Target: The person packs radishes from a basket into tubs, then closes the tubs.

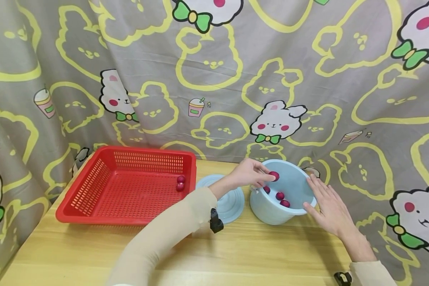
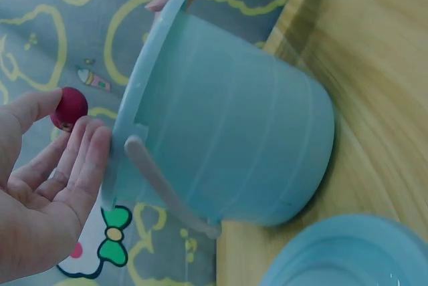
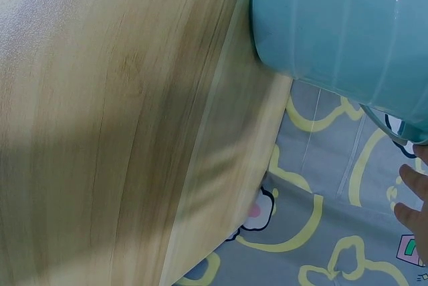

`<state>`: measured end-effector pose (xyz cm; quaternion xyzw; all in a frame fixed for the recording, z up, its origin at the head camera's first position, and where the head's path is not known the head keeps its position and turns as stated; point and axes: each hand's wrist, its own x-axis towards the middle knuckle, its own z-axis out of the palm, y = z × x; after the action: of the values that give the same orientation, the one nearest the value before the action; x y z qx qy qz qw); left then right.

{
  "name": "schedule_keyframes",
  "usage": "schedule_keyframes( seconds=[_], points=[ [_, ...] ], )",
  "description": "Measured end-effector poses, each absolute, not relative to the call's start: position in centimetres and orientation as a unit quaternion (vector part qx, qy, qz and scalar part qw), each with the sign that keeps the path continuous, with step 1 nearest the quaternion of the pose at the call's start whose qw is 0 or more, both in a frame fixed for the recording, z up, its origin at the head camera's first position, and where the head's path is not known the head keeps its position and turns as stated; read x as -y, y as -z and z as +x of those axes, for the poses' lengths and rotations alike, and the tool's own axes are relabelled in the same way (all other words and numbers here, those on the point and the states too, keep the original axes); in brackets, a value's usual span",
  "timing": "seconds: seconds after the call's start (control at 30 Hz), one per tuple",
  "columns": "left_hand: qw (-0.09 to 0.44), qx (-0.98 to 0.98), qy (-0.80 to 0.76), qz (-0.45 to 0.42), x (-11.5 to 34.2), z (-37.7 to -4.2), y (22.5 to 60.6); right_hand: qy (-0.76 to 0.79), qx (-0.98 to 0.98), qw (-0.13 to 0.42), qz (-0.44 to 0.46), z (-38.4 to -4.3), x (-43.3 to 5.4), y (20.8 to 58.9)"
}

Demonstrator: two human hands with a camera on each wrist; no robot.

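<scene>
Grey curtain [image 1: 157,67] with yellow outlines filled the upper frame; wooden counter [image 1: 254,254] ran across the bottom. One red slotted basket [image 1: 139,188] sat at centre left of the frame. Contents: two dark red balls [image 1: 180,186], side by side near its right wall. One light-blue bucket [image 1: 269,212] stood right of centre, handle [image 2: 164,182] lowered against its outer wall. Contents: three red balls [image 1: 280,196]. One round blue lid [image 1: 234,204] lay on the counter between the two containers, partly behind the left forearm.

Left arm reached diagonally from bottom centre to the bucket's mouth; left hand [image 1: 253,174] held one ball [image 1: 273,176] pinched at the fingertips, beside the left rim. Right arm entered from lower right; right hand [image 1: 329,202] rested on the right rim, fingers extended. Hands were apart, bucket between them. Visible ball total: six.
</scene>
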<state>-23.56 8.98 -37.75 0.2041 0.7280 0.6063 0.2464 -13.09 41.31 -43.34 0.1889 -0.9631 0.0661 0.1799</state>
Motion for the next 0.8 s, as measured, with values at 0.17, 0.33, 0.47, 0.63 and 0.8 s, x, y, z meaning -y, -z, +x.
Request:
schedule_keyframes(
  seconds=[0.17,0.33,0.47,0.63,0.8],
  points=[
    [0.245,-0.725,-0.611,0.2,-10.5,-23.6,37.9,-0.067,0.963,0.179,0.188,-13.1,-41.3,43.4],
    [0.24,-0.732,-0.607,0.195,-11.4,-23.6,37.8,-0.069,0.964,0.178,0.187,-13.1,-41.3,43.4],
    [0.238,-0.738,-0.601,0.194,-11.8,-23.6,37.8,-0.068,0.964,0.176,0.186,-13.1,-41.3,43.4],
    [0.239,-0.735,-0.602,0.198,-11.7,-23.6,37.8,-0.069,0.964,0.176,0.188,-13.1,-41.3,43.4],
    [0.242,-0.73,-0.609,0.193,-11.5,-23.5,37.8,-0.07,0.963,0.176,0.19,-13.2,-41.5,43.4]
  ],
)
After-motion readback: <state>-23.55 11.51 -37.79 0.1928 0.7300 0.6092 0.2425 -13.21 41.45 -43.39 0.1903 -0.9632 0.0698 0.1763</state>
